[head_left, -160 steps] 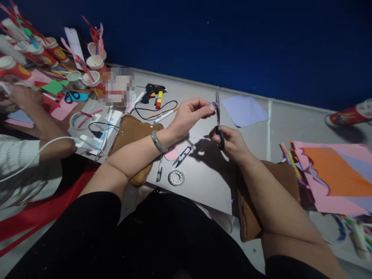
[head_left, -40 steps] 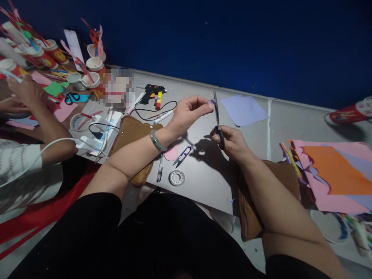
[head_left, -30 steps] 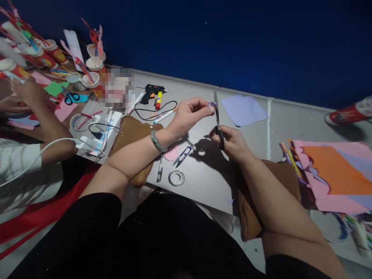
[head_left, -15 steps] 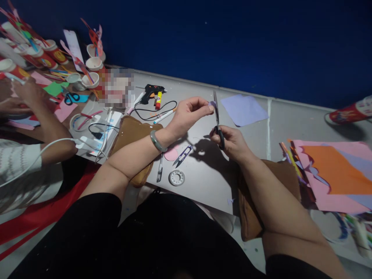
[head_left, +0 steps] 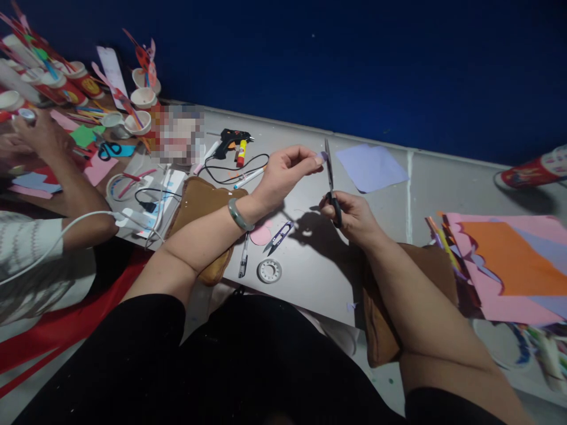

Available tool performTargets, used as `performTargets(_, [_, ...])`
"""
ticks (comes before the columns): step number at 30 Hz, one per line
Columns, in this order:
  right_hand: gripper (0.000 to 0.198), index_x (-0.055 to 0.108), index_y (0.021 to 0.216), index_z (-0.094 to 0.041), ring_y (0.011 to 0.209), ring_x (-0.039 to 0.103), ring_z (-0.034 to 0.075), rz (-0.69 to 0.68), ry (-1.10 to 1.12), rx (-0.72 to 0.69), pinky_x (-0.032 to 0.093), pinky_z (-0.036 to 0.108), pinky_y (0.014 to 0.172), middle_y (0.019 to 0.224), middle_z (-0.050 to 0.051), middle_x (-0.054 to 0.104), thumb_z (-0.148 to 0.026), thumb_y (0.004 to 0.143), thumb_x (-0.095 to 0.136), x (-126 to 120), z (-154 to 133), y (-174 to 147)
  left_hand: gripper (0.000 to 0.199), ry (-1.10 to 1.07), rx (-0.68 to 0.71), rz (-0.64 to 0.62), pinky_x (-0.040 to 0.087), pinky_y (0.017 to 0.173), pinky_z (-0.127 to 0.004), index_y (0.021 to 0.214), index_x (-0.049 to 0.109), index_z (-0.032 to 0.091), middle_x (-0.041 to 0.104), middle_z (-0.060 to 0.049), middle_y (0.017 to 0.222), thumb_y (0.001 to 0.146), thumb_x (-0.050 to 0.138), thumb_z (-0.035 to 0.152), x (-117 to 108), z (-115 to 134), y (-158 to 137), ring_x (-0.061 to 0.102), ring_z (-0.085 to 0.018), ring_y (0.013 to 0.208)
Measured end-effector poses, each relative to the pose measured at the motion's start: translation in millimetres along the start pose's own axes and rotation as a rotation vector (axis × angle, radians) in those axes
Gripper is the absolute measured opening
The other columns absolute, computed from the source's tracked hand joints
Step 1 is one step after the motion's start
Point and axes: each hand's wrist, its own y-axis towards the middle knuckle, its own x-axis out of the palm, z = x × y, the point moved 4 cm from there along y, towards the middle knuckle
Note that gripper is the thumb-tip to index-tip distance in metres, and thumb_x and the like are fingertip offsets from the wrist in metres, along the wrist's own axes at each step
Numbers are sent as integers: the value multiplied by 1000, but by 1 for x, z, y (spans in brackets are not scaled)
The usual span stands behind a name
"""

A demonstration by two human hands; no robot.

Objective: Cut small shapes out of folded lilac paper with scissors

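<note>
Between thumb and fingertips, my left hand (head_left: 290, 174) pinches a small purple piece of paper (head_left: 324, 156). My right hand (head_left: 352, 215) grips black-handled scissors (head_left: 330, 186), their blades pointing up beside the paper piece. From this angle I cannot tell whether the blades touch it. Behind the scissors a lavender sheet of paper (head_left: 372, 168) lies on the table. Below my hands lie a pink paper circle (head_left: 261, 234), thread snips (head_left: 280, 237), a roll of tape (head_left: 269, 271) and a pen (head_left: 243, 260).
A black glue gun (head_left: 233, 141) and a glue stick (head_left: 241, 153) lie at the back. Brown cushions (head_left: 206, 203) sit under my forearms. On the right are stacked coloured papers (head_left: 522, 254) and a red cup (head_left: 531, 171). Another person's arm (head_left: 73, 165) works at left, near a power strip (head_left: 166, 200).
My left fingers have shifted slightly and the purple piece is turned a little in them. The scissors stay nearly in place. At left, the other person's hands have moved.
</note>
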Motion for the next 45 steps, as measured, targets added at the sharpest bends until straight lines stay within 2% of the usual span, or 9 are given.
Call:
performTargets(6, [42,61,66,-24,63,51,17,6,-4,23,45,34,63,63,1,58,-59,74,81,0,-2,0,41,-20,-60,74,55,80,-30,73,66,19,67,0,71,95,72,53,1,-4,3,67,-11,76])
performTargets(13, [40,60,66,-23,62,51,16,-5,20,27,44,32,62,62,-1,54,-56,75,81,0,4,0,35,20,-37,11,55,82,-28,77,68,20,69,1,75,81,88,48,3,3,-1,66,-10,79])
performTargets(24, [40,60,70,-24,64,51,17,-68,-34,8,42,33,62,64,0,54,-60,77,76,1,-5,-2,29,61,10,-27,55,82,-29,74,67,19,70,1,76,82,85,40,-1,1,1,65,-10,79])
performTargets(33, [50,61,67,-24,64,54,18,-70,-15,0,45,33,60,62,1,57,-70,73,79,0,-5,-1,27,65,-3,-67,53,77,-28,74,69,19,71,1,76,78,89,37,-2,-1,3,65,-10,77])
performTargets(45, [45,62,67,-25,65,53,19,-54,-6,18,45,34,62,64,1,59,-65,73,81,-1,-7,-2,28,67,-27,-66,50,79,-27,73,69,17,68,2,75,77,91,33,-2,-1,2,62,-9,76])
